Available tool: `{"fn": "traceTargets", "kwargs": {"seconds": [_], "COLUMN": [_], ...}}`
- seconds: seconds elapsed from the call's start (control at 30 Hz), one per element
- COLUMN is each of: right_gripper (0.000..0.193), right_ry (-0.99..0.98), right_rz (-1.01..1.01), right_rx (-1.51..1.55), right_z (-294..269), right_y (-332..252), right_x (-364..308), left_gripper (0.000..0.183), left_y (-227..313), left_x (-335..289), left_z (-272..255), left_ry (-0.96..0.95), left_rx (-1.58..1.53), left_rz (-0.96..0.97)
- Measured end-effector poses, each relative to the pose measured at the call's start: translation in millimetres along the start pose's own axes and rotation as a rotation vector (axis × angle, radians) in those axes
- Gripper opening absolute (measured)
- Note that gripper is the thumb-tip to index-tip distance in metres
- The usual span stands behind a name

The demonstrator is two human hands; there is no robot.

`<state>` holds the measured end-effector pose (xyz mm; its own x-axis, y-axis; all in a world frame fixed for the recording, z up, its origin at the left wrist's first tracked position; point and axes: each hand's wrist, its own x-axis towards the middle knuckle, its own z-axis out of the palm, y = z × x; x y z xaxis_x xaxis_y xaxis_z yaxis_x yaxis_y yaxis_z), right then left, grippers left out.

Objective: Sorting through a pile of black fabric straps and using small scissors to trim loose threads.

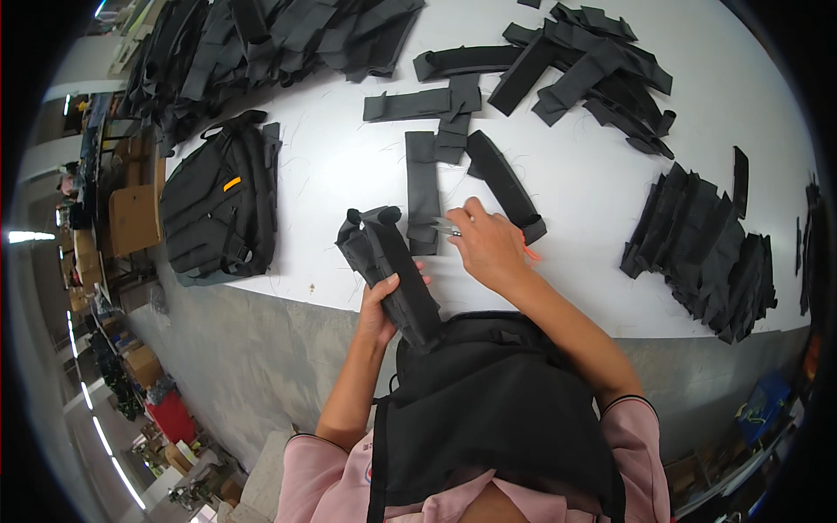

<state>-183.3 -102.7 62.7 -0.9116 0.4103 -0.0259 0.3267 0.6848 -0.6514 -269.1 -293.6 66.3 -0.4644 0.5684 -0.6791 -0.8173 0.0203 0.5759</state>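
Observation:
My left hand is closed round a bundle of black fabric strips, held tilted over the table's near edge. The thumb presses on its side, and the upper ends of the strips curl open. To the right, my right hand grips a pair of thread snips whose metal blades point left, toward the bundle. Most of the snips' handle is hidden in the fingers. An orange cord shows beside this hand. Beyond the blades, a flat dark strip lies on the table, and another strip lies slantwise past my right hand.
Loose strips are heaped at the far right of the white table. A larger pile fills the far left, above a black backpack with an orange tab. Stacked strips sit at the right. Loose threads are scattered about.

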Motion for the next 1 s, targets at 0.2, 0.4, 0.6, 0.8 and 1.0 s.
{"fn": "traceTargets", "kwargs": {"seconds": [0.2, 0.4, 0.6, 0.8, 1.0], "right_gripper": [0.021, 0.018, 0.02, 0.015, 0.029], "right_ry": [-0.091, -0.172, -0.049, -0.135, -0.063], "right_rz": [-0.224, -0.267, -0.237, -0.257, 0.278], "right_rx": [-0.141, -0.152, -0.02, -0.123, 0.356], "right_z": [29.2, 44.5, 28.2, 49.0, 19.1], "right_y": [-16.3, -17.7, -20.4, -24.2, -10.7], "right_x": [29.8, 37.7, 22.2, 33.4, 24.1], "left_gripper": [0.052, 0.053, 0.053, 0.054, 0.051], "left_y": [-0.4, 1.0, 3.0, 6.1, 32.6], "left_x": [-3.3, -4.7, -9.1, -9.3, -0.5], "left_z": [-3.6, -3.5, -10.8, -2.4, -12.6], "left_ry": [0.012, -0.006, 0.046, 0.004, 0.063], "left_rx": [-0.036, -0.072, -0.025, -0.062, 0.067], "left_rz": [0.007, 0.022, 0.035, 0.036, 0.18]}}
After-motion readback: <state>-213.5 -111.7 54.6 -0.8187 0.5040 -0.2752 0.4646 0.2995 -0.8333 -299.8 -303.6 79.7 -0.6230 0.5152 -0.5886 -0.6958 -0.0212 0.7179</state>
